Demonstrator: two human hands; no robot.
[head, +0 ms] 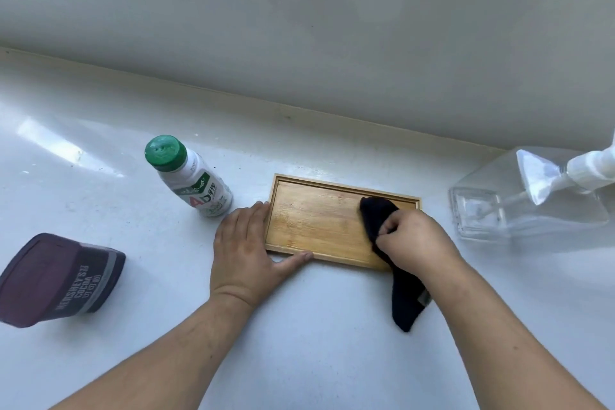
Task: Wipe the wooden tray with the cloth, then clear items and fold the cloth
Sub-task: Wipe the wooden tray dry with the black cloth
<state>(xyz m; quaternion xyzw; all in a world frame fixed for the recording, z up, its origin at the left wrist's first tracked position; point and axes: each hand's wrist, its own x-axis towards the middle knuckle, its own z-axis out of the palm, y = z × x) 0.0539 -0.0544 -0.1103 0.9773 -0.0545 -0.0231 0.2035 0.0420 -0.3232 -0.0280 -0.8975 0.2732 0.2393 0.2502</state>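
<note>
A small rectangular wooden tray [319,220] lies flat on the white counter, near the middle. My left hand [246,243] rests flat against the tray's left end, fingers along its left edge and thumb along its front rim. My right hand [416,240] grips a dark navy cloth [404,293] and presses its bunched end onto the right part of the tray. The cloth's loose tail hangs over the tray's front rim onto the counter.
A white bottle with a green cap [189,176] stands just left of the tray. A dark purple cocoa tub [56,280] sits at the far left. A clear pump dispenser bottle [532,200] stands to the right. A white wall rises behind the counter.
</note>
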